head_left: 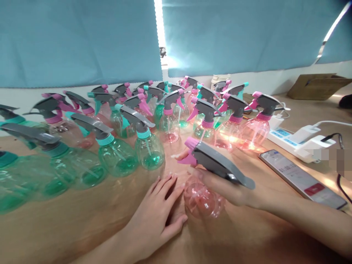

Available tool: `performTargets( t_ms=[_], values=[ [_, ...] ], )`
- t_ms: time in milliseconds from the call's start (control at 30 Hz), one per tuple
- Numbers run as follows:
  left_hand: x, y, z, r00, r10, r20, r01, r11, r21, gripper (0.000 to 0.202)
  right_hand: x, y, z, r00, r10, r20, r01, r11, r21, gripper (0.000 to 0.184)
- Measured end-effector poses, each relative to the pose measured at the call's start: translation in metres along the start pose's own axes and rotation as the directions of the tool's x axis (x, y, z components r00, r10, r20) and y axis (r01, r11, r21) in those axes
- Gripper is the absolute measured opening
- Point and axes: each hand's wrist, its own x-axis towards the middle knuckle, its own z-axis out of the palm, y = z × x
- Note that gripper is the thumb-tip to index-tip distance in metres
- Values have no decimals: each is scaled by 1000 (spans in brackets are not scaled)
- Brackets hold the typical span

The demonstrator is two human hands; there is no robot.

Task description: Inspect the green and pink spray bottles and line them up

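Right hand (224, 186) wraps the neck of the pink spray bottle (202, 201), thumb across just under the grey-and-pink spray head (220, 161); far fingers partly hidden behind it. Left hand (158, 209) lies palm down on the wooden table (90, 223), fingers loosely spread, gripping nothing, fingertips just beside the bottle; contact unclear. Bottle sits front and centre, nearer than the crowd of other bottles, closest green bottle (150, 152) to its left, phone (302, 179) to its right. Can't tell if base rests fully on the table. Step in hand looks like holding or positioning this one bottle. Next move probably calls for a firm neck grip, bottle kept level, trigger not squeezed, neighbours not knocked
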Motion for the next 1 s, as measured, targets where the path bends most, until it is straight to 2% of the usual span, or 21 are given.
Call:
performTargets(
  t_ms=[267,400,600,767,833,933,1000],
  values=[
    [3,-1,-2,999,-2,32,2,1000,6,55,0,-2,-1,1000,-2,5,2,1000,22,26],
    [2,-1,-1,1000,2,11,-2,1000,12,54,1,3,4,1000,-17,-9,18,997,79,27],
    [0,0,0,1000,7,13,-7,1000,21,53,-5,15,10,998,58,-2,-58,989,135,20],
    [1,0,0,1000,7,-12,-6,1000,6,53,-6,12,8,996,64,-55,-63,998,22,18],
    [1,0,1,1000,10,-13,-10,1000,7,53,-4,9,5,998,48,-34,-48,999,13,17],
    [0,0,1,1000,8,-18,-8,1000,6,51,0,9,3,1000,-14,24,11,994,108,9],
    [0,0,1,1000,8,-20,-8,1000,6,50,1,12,3,999,-24,22,21,993,118,10]
  ],
)
